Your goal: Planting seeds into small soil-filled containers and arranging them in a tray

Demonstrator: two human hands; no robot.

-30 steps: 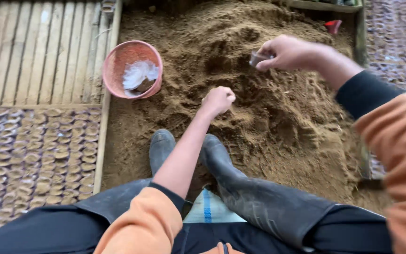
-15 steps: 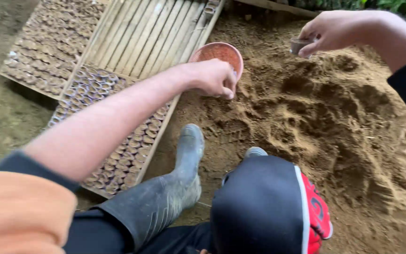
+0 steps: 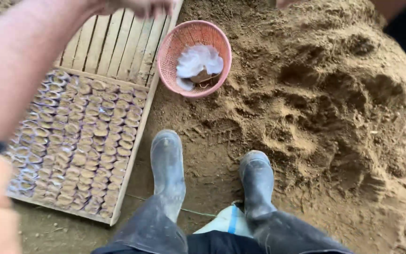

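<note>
Closest to the camera are the person's dark trousers, with a bit of white and blue sack (image 3: 229,221) peeking out between the legs. Just past that, two muddy grey rubber boots (image 3: 167,162) stand side by side on the packed dirt, toes pointing up toward the top of the picture.

On the left sits a wooden slatted tray (image 3: 118,47). Its near half is packed with rows of little soil-filled seedling bags (image 3: 78,146), tight against each other; the far half is bare slats. On the right, a big heap of sandy brown soil (image 3: 334,103) fills most of the view, lumpy and full of scooped hollows.

Right at the tray's far corner, touching the foot of the soil heap, is a pink plastic basket (image 3: 195,59) with a crumpled wad of white plastic (image 3: 198,61) inside.

The left arm comes in blurry from the lower left, orange sleeve down there, and the left hand (image 3: 137,7) hangs over the bare slats near the basket at the top edge. It's smeared and cropped, so I can't tell if the fingers are curled or loose. The right hand (image 3: 290,3) is just a sliver at the top edge above the heap, so no call on its fingers either.
</note>
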